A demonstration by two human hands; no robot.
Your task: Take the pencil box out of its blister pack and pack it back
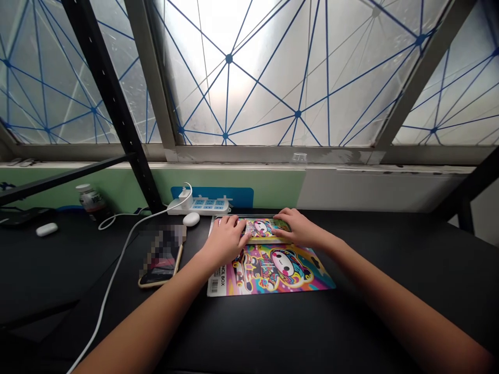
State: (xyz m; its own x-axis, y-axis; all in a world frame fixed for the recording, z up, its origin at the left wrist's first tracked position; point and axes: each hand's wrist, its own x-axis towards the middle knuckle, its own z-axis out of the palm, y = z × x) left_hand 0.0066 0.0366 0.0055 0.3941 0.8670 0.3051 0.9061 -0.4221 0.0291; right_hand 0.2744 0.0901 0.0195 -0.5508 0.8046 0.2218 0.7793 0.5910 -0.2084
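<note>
A colourful pencil box (262, 229) with a cartoon panda print lies on the black desk (351, 311). In front of it lies its flat printed card (273, 270), marked "PENCIL BOX". My left hand (225, 240) rests on the box's left end, fingers curled over its edge. My right hand (298, 227) grips the box's right end. Both forearms reach forward over the desk.
A phone (161, 257) lies left of the card. Behind it are a white power strip (202, 205) with a plugged charger and white cable (113, 275), a white earbud case (191, 218), a bottle (90, 200) and a second white case (47, 229). A black frame post (113, 109) stands before the window.
</note>
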